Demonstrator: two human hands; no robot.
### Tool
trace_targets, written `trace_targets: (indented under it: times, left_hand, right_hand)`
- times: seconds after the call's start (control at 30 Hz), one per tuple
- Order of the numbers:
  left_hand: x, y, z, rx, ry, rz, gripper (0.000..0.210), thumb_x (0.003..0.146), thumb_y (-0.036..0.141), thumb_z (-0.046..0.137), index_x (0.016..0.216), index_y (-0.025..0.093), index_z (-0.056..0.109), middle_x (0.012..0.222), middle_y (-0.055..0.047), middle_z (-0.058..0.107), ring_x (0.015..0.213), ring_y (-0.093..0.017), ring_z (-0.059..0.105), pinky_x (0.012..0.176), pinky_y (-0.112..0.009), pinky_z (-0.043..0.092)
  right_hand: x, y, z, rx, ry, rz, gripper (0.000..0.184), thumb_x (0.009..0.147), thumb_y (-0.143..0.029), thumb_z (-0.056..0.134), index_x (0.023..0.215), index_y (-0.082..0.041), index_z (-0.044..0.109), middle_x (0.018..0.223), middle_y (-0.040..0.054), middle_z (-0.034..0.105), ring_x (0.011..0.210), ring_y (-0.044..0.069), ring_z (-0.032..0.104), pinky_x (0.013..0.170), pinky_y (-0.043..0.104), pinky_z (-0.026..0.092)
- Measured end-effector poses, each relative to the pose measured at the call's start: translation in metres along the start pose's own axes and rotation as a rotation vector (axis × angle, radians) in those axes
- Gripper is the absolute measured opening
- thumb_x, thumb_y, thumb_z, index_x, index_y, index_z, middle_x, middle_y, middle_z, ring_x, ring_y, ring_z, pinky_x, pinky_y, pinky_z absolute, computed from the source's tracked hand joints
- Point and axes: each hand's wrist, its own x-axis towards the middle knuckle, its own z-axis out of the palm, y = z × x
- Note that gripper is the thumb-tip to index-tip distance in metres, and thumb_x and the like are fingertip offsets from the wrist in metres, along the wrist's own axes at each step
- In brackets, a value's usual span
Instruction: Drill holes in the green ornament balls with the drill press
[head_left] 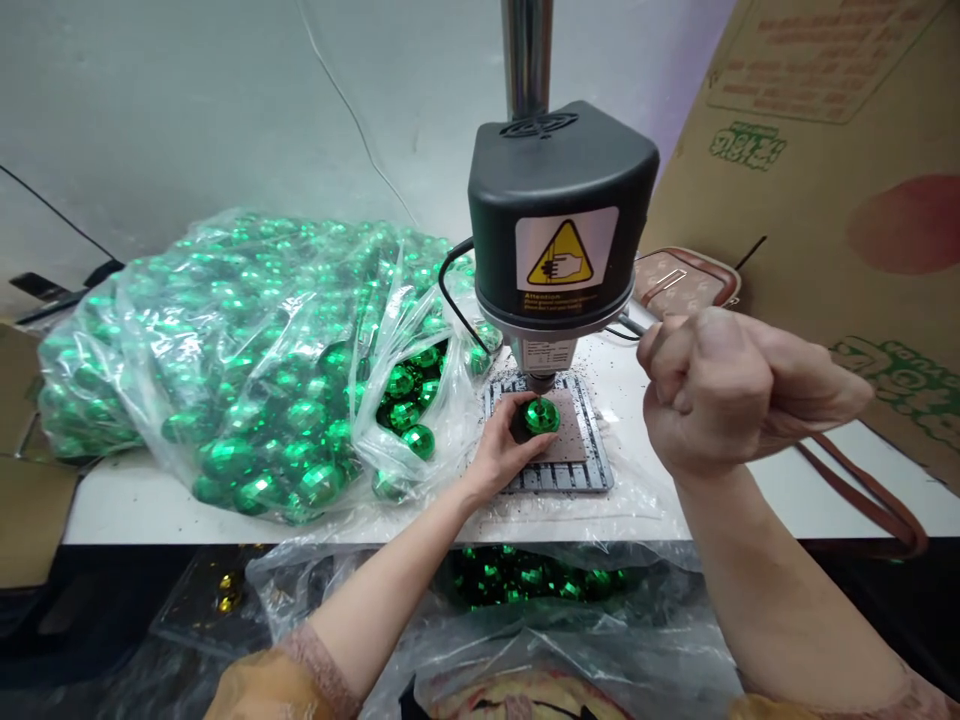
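Observation:
A shiny green faceted ball sits under the chuck of a black bench drill press. Fingers of my left hand are curled around its left side and hold it over the slotted metal base plate. A dark hole shows in the top of the ball. My right hand is raised to the right of the machine, closed in a fist around the drill press lever, most of which the fingers hide.
A large clear plastic bag full of green balls stands on the white table at left. More green balls lie in plastic below the table edge. A cardboard box and a patterned bag are at right. Dark shavings litter the table.

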Motion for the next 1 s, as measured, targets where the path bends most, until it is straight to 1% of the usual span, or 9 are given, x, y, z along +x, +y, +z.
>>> trace_targets:
  times: [0.13,0.23,0.3,0.4,0.5,0.7,0.83,0.9,1.0]
  left_hand:
    - [0.000,0.000,0.000,0.018,-0.001,-0.001,0.055,0.081,0.039,0.088,0.125,0.022,0.061,0.121,-0.008,0.069,0.116,-0.027,0.065,0.105,-0.043,0.050]
    - [0.001,0.000,-0.001,0.034,-0.002,0.006,0.055,0.081,0.040,0.088,0.125,0.022,0.061,0.120,-0.008,0.069,0.116,-0.027,0.065,0.105,-0.044,0.050]
    - [0.000,-0.001,-0.001,0.027,-0.006,0.011,0.055,0.081,0.040,0.088,0.126,0.022,0.061,0.121,-0.008,0.069,0.116,-0.027,0.065,0.105,-0.043,0.050]
    - [0.000,-0.002,-0.001,0.010,-0.008,0.008,0.056,0.081,0.042,0.088,0.127,0.023,0.061,0.122,-0.008,0.068,0.117,-0.028,0.064,0.105,-0.043,0.049]
    - [0.000,-0.003,0.000,0.013,-0.004,0.010,0.056,0.080,0.042,0.088,0.126,0.023,0.061,0.121,-0.008,0.068,0.117,-0.027,0.064,0.106,-0.043,0.049]
    - [0.000,-0.002,-0.001,0.024,-0.014,0.003,0.056,0.081,0.038,0.088,0.127,0.023,0.060,0.122,-0.008,0.068,0.120,-0.028,0.064,0.107,-0.045,0.049]
    - [-0.001,-0.002,-0.001,0.024,-0.005,-0.001,0.055,0.081,0.037,0.088,0.126,0.022,0.061,0.120,-0.008,0.068,0.119,-0.028,0.064,0.107,-0.045,0.050]
    - [0.000,-0.003,0.000,0.014,0.000,0.002,0.054,0.081,0.037,0.088,0.125,0.022,0.061,0.120,-0.008,0.068,0.118,-0.028,0.065,0.106,-0.045,0.051]
    - [0.002,-0.002,0.002,0.008,0.008,0.000,0.055,0.080,0.036,0.088,0.126,0.022,0.060,0.121,-0.009,0.068,0.118,-0.028,0.065,0.107,-0.046,0.051]
  right_hand:
    - [-0.005,0.012,-0.007,0.015,-0.021,-0.059,0.054,0.087,-0.017,0.061,0.056,-0.017,0.017,0.050,-0.0046,0.023,0.043,0.006,0.026,0.046,0.032,0.019]
    - [-0.007,0.020,-0.011,0.085,-0.039,-0.148,0.047,0.085,-0.014,0.061,0.060,-0.018,0.020,0.051,-0.0058,0.023,0.043,0.006,0.021,0.044,0.031,0.021]
    - [-0.007,0.022,-0.013,0.099,-0.077,-0.148,0.045,0.085,-0.013,0.058,0.061,-0.019,0.021,0.052,-0.0059,0.025,0.043,0.007,0.023,0.044,0.032,0.024]
    - [-0.009,0.022,-0.014,0.106,-0.120,-0.150,0.048,0.085,-0.011,0.056,0.059,-0.018,0.016,0.051,-0.0055,0.024,0.042,0.007,0.025,0.043,0.032,0.024]
    - [-0.011,0.022,-0.014,0.116,-0.113,-0.180,0.050,0.085,-0.010,0.056,0.060,-0.018,0.013,0.050,-0.0059,0.025,0.041,0.006,0.025,0.042,0.032,0.023]
    - [-0.015,0.029,-0.017,0.137,-0.120,-0.209,0.048,0.081,-0.008,0.055,0.057,-0.018,0.015,0.049,-0.0060,0.030,0.040,0.007,0.026,0.041,0.033,0.025]
    - [-0.023,0.033,-0.021,0.156,-0.126,-0.257,0.048,0.075,-0.005,0.058,0.056,-0.018,0.015,0.047,-0.0063,0.028,0.038,0.006,0.026,0.041,0.032,0.024]
    - [-0.023,0.030,-0.020,0.148,-0.124,-0.242,0.050,0.075,-0.005,0.059,0.056,-0.017,0.015,0.046,-0.0061,0.026,0.038,0.005,0.027,0.042,0.032,0.025]
    - [-0.011,0.016,-0.010,0.124,-0.095,-0.141,0.050,0.083,-0.009,0.058,0.058,-0.017,0.015,0.047,-0.0056,0.027,0.040,0.004,0.029,0.044,0.030,0.027]
